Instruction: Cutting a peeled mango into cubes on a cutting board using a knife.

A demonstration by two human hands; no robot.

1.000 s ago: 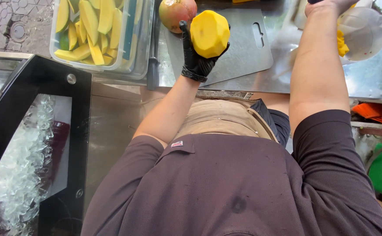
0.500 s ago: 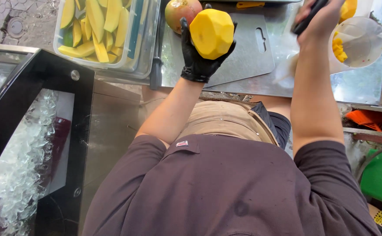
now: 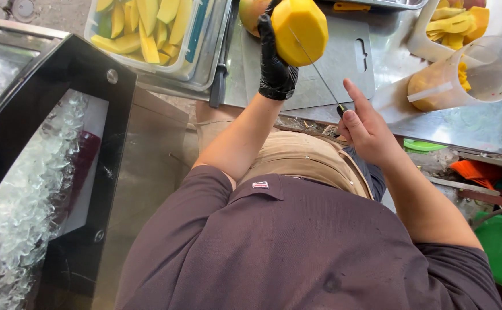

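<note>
My left hand point(image 3: 275, 63) wears a black glove and grips a peeled yellow mango point(image 3: 300, 30), held up above a grey cutting board point(image 3: 342, 64). My right hand point(image 3: 367, 127) is bare and holds a thin-bladed knife point(image 3: 315, 68) by its black handle, index finger stretched out. The blade lies against the mango's lower right side.
A clear tub of yellow mango slices point(image 3: 147, 28) sits at the top left. A clear plastic cup with mango pieces point(image 3: 463, 77) lies tilted on the metal counter point(image 3: 475, 123) at the right. An unpeeled mango point(image 3: 252, 12) rests behind my left hand. An ice-filled display case point(image 3: 33, 172) is on the left.
My right hand has come down from the cup at the top right, holding the knife, and set the blade against the mango. The left hand kept the mango raised.
</note>
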